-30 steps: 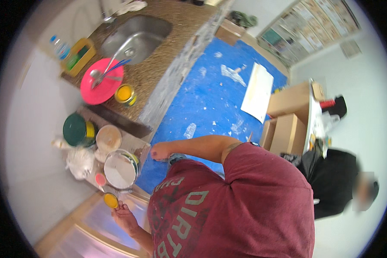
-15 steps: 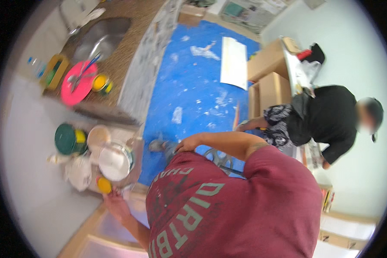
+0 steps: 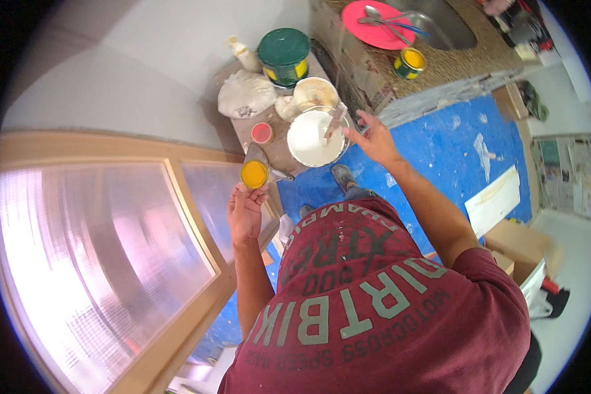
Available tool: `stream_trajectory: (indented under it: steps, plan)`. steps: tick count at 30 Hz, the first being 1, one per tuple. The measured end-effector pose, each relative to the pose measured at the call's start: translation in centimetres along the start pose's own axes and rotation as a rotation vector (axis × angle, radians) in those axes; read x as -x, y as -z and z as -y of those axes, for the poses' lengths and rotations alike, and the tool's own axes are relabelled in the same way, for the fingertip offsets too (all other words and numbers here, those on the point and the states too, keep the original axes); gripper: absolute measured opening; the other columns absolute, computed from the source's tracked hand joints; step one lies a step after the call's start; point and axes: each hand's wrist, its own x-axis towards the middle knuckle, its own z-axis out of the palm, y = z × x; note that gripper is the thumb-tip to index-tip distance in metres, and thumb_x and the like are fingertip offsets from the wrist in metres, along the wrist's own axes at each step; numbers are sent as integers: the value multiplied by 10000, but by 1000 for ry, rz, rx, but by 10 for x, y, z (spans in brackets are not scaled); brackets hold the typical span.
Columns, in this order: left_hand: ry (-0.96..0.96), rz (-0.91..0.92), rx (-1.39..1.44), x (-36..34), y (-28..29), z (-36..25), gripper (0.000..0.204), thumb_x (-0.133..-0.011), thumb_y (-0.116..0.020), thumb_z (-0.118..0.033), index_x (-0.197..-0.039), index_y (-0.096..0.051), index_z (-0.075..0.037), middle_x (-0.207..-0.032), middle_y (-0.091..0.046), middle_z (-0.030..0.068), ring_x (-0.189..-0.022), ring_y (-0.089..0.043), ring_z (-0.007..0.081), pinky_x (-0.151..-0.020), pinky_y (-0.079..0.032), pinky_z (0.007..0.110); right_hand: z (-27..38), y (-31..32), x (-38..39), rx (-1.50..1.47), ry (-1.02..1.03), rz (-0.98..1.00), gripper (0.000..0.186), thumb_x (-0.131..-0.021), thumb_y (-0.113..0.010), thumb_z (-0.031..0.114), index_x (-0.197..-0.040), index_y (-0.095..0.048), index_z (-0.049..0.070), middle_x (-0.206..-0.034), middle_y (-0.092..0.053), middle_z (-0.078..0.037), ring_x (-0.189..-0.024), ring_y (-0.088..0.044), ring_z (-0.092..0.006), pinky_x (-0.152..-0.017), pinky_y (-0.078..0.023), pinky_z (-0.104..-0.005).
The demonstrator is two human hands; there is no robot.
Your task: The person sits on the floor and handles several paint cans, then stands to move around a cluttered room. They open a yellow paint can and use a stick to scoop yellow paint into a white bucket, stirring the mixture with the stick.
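Observation:
My left hand [image 3: 246, 210] holds a round lid or shallow container of yellow paint [image 3: 254, 173], beside a metal scraper [image 3: 256, 153]. My right hand [image 3: 374, 142] is open at the right rim of a bucket of white material [image 3: 306, 141], near a stained stick or blade [image 3: 333, 123] standing in it. Around them on a low board are a small pink pot [image 3: 262, 132], a green tub [image 3: 282, 54], a white bag [image 3: 245, 95] and a stained pale container [image 3: 315, 92].
A counter [image 3: 443, 75] has a sink, a pink plate [image 3: 368, 20] with cutlery, and an open yellow paint can [image 3: 410, 64]. Blue sheeting [image 3: 440, 141] covers the floor, with a white board [image 3: 492, 200] and cardboard boxes [image 3: 512, 243]. A wood-framed translucent panel [image 3: 236, 243] is at left.
The view has swung round toward the buckets. My right hand has moved from my body out to the bucket's rim. The co-worker has mostly left view.

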Motion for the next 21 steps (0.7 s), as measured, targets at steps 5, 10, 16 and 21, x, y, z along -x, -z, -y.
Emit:
stream_trajectory:
  steps: [5, 10, 16, 21]
  plan:
    - [-48, -131, 35, 24, 5, 13, 163, -1067, -592, -195, -1143, -645, -61, -1088, -751, 123, -990, -740, 252, -824, -590, 363, 2, -18, -57, 179, 144, 214, 622, -861, -777, 503, -1180, -692, -24, -1033, -720, -255, -863, -713, -397, -796, -568, -462]
    - [-119, -269, 44, 43, 1, 24, 173, -1069, -583, -197, -1157, -637, -58, -1089, -753, 123, -987, -744, 254, -821, -596, 370, 28, -27, -81, 127, 244, 400, 431, -919, -712, 395, -1131, -707, 19, -988, -724, -225, -917, -710, -410, -815, -555, -493]
    - [-239, -426, 44, 78, -2, 39, 194, -1078, -568, -215, -1171, -636, -59, -1097, -748, 128, -994, -742, 259, -834, -597, 386, 50, -49, -107, 246, 457, 565, 450, -932, -687, 408, -1202, -707, 49, -1042, -733, -224, -981, -707, -416, -866, -550, -511]
    - [-224, -551, -175, 108, -4, 60, 344, -1079, -558, -355, -1213, -631, -47, -1155, -689, 106, -1026, -697, 226, -889, -588, 411, 40, -48, -117, 183, 524, 545, 600, -936, -742, 289, -1447, -567, 27, -1412, -612, -235, -1305, -580, -392, -1111, -449, -445]
